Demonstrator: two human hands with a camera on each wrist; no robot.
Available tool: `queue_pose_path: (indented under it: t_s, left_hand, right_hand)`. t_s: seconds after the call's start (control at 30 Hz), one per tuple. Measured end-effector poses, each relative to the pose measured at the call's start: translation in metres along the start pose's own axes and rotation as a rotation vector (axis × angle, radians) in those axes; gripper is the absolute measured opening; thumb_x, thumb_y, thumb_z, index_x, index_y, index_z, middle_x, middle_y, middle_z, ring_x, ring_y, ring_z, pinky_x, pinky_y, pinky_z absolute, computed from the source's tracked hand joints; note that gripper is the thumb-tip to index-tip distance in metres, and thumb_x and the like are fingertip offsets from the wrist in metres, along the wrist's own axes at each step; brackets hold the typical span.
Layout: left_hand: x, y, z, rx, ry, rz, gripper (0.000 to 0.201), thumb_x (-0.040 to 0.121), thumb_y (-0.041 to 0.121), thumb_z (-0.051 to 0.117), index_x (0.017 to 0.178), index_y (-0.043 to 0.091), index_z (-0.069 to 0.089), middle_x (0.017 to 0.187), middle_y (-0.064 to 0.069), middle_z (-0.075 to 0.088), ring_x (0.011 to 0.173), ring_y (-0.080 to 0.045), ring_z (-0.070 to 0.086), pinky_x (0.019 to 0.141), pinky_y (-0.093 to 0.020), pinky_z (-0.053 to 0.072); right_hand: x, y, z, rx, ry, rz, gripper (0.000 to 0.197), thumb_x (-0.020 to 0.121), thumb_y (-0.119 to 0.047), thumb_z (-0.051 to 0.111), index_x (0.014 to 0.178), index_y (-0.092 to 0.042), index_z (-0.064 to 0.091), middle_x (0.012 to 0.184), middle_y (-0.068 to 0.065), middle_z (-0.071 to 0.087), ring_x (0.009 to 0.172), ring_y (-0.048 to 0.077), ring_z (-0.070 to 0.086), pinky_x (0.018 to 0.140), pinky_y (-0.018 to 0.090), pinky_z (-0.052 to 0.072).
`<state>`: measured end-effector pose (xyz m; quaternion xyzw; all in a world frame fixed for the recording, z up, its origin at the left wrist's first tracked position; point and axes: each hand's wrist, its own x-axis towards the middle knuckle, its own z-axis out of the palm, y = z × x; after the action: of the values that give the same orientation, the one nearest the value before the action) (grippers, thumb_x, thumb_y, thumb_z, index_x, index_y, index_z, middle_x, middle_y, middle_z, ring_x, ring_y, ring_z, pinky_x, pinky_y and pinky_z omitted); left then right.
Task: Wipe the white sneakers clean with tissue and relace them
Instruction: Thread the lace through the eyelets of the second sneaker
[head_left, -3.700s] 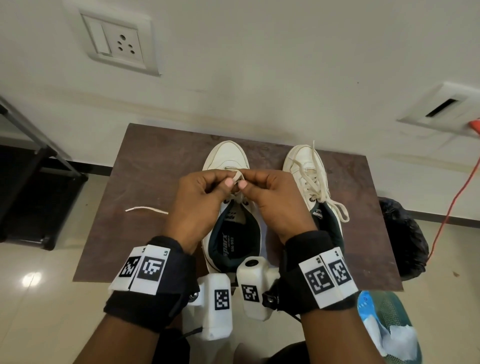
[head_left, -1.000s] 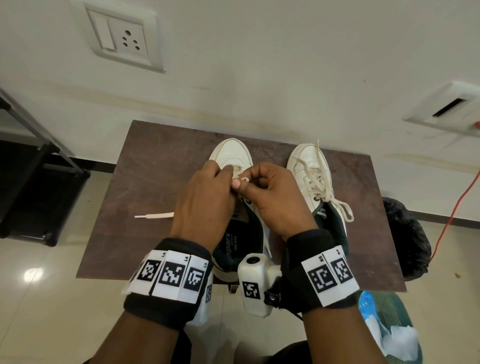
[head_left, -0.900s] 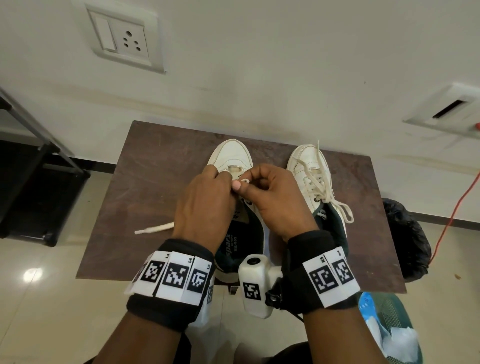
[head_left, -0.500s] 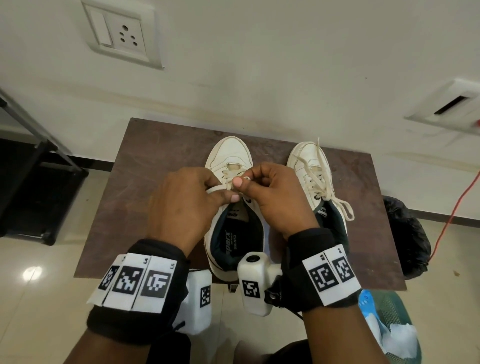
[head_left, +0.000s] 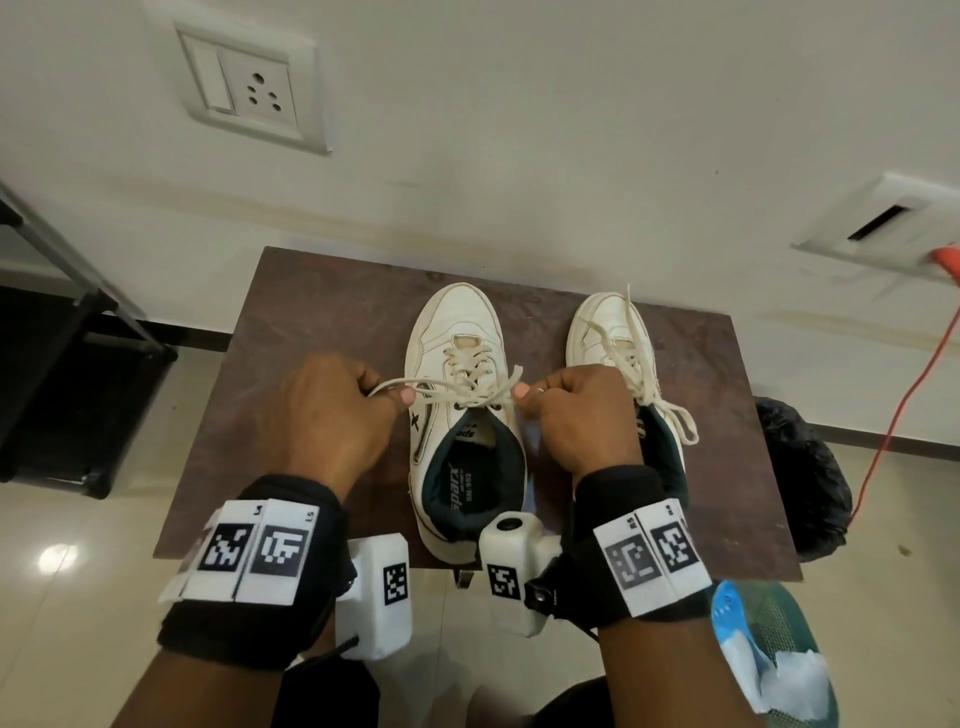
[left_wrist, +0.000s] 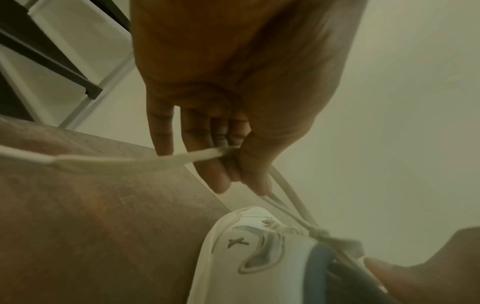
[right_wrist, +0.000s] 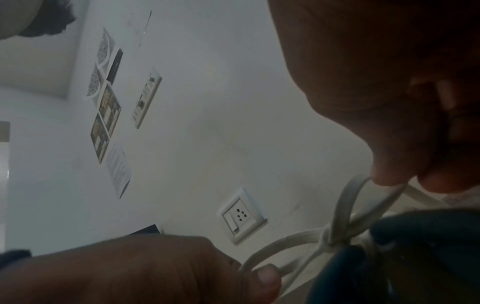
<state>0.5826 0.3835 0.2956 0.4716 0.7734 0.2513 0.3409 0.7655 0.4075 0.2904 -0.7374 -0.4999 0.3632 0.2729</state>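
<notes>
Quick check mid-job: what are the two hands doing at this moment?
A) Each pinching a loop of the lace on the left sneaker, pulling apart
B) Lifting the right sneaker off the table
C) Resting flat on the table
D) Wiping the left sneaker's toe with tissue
A: the left hand and right hand each pinch a loop of the lace, drawn outward from the knot over the left sneaker.

The heel of the laced sneaker (head_left: 655, 457) is covered by the right hand (head_left: 582, 415) and its wristband. Beyond the left hand (left_wrist: 233, 102), the lace's (left_wrist: 109, 162) free end is cut off by the left edge — blurred. The basket (head_left: 779, 665) near the right forearm is cropped at the bottom edge.
</notes>
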Motion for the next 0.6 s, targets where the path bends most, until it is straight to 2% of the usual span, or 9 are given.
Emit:
queue_pose_path:
  t_s: [0.1, 0.23, 0.33, 0.4, 0.5, 0.6]
  left_hand:
    - [-0.002, 0.002, 0.004, 0.054, 0.005, 0.043, 0.027, 0.088, 0.033, 0.066, 0.066, 0.02, 0.058, 0.063, -0.002, 0.058, 0.06, -0.014, 0.053, 0.053, -0.026, 0.038]
    - [-0.002, 0.0, 0.001, 0.115, -0.01, 0.156, 0.013, 0.091, 0.033, 0.06, 0.081, 0.024, 0.057, 0.076, 0.004, 0.058, 0.069, -0.007, 0.052, 0.06, -0.025, 0.04]
    - [0.0, -0.003, 0.003, 0.144, 0.001, 0.182, 0.009, 0.088, 0.031, 0.061, 0.083, 0.026, 0.056, 0.084, 0.005, 0.057, 0.075, -0.011, 0.054, 0.074, -0.038, 0.051]
    - [0.0, -0.001, 0.005, 0.193, 0.024, 0.208, 0.009, 0.087, 0.033, 0.059, 0.083, 0.026, 0.055, 0.086, 0.006, 0.054, 0.078, -0.014, 0.055, 0.079, -0.044, 0.051]
    - [0.0, 0.003, 0.008, 0.278, 0.078, 0.228, 0.011, 0.087, 0.035, 0.055, 0.086, 0.025, 0.053, 0.093, 0.005, 0.05, 0.087, -0.017, 0.052, 0.087, -0.047, 0.047]
    - [0.0, 0.002, 0.009, 0.318, 0.126, 0.202, 0.013, 0.086, 0.037, 0.052, 0.086, 0.024, 0.053, 0.096, 0.002, 0.05, 0.089, -0.019, 0.051, 0.088, -0.047, 0.046]
  right_hand:
    - [-0.002, -0.001, -0.002, -0.023, 0.019, -0.036, 0.025, 0.079, -0.022, 0.073, 0.06, -0.008, 0.066, 0.064, 0.008, 0.066, 0.069, 0.023, 0.063, 0.076, 0.039, 0.054]
    - [-0.005, -0.001, -0.01, -0.03, -0.112, -0.08, 0.005, 0.079, -0.013, 0.071, 0.074, -0.014, 0.07, 0.071, 0.004, 0.07, 0.072, 0.018, 0.067, 0.079, 0.038, 0.055]
    - [-0.006, -0.003, -0.015, -0.016, -0.198, -0.096, 0.017, 0.08, -0.005, 0.064, 0.087, -0.019, 0.072, 0.08, 0.001, 0.072, 0.079, 0.013, 0.067, 0.078, 0.025, 0.053]
    - [-0.008, -0.007, -0.013, -0.076, -0.26, -0.116, 0.02, 0.08, -0.006, 0.062, 0.09, -0.018, 0.074, 0.086, -0.004, 0.072, 0.083, 0.006, 0.064, 0.075, 0.019, 0.049]
    - [-0.007, -0.01, -0.011, -0.108, -0.261, -0.137, 0.013, 0.079, -0.009, 0.064, 0.078, -0.017, 0.074, 0.079, -0.003, 0.071, 0.079, 0.009, 0.065, 0.076, 0.027, 0.052]
    - [-0.005, -0.007, -0.009, -0.127, -0.196, -0.137, 0.011, 0.079, -0.016, 0.068, 0.068, -0.014, 0.069, 0.07, 0.002, 0.069, 0.072, 0.015, 0.064, 0.074, 0.035, 0.054]
